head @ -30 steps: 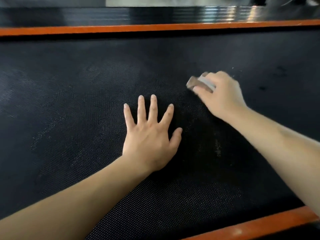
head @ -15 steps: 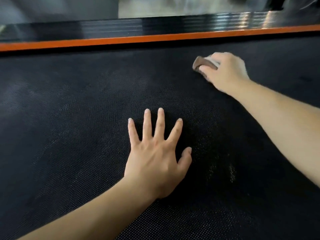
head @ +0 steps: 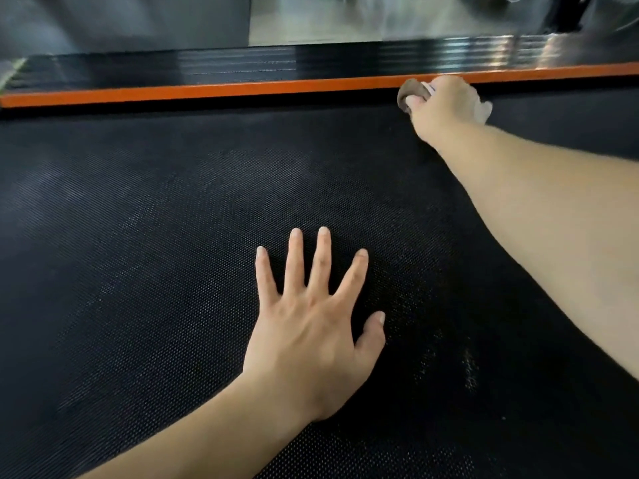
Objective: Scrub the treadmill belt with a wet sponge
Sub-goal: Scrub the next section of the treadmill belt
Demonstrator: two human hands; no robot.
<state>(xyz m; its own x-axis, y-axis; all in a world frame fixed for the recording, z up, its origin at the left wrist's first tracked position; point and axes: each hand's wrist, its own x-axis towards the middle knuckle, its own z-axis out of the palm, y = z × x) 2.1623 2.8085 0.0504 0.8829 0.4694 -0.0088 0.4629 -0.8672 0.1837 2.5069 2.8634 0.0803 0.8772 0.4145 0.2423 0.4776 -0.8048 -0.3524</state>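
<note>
Sponge (head: 411,92), brownish, sits clenched in the right hand (head: 446,105) at the treadmill belt's (head: 155,236) far edge, against the orange rail (head: 207,91); the left hand (head: 311,326) lies flat, fingers spread, mid-belt.

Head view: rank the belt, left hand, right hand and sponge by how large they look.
1. belt, filling most of the frame
2. left hand
3. right hand, smaller here, but farther away, so unsure
4. sponge, mostly covered by the right hand

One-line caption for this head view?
Right hand grips a sponge on the belt at the far orange rail; left hand lies flat, fingers spread.
</note>
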